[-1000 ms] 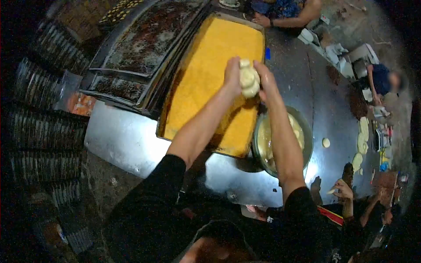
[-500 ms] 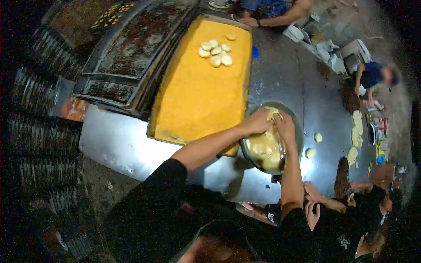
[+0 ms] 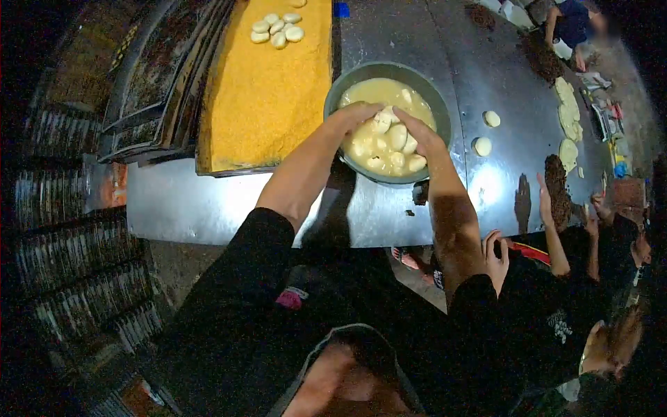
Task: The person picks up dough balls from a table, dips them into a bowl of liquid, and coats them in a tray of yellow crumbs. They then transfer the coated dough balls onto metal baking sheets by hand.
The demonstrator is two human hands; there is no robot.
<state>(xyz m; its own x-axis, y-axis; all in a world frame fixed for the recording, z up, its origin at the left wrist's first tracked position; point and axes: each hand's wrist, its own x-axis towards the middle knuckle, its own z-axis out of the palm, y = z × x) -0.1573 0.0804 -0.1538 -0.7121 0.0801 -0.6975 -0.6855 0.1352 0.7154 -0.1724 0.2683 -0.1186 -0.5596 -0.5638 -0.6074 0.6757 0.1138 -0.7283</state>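
A round grey bowl (image 3: 445,104) holds cloudy yellowish liquid and several pale, rounded dough pieces (image 3: 376,164). Over its middle, my left hand (image 3: 360,115) and my right hand (image 3: 419,132) cup a cluster of wet dough balls (image 3: 387,118) from either side. The fingers curve round the cluster, and the fingertips are partly hidden behind it. Left of the bowl lies a tray (image 3: 198,149) spread with yellow-orange crumbs, where several flattened white dough balls (image 3: 278,29) sit grouped near the far end.
Two dough balls (image 3: 482,146) rest on the metal table (image 3: 389,35) right of the bowl. Dark filling piles (image 3: 556,177) and flat dough strips (image 3: 568,115) lie farther right. Stacked dark trays (image 3: 163,76) stand at left. Other people's hands (image 3: 549,201) work along the right edge.
My view has tilted down and shifted, so the bowl appears higher. My hands, formerly pressed together at the bowl's far side, now cup dough balls over its middle.
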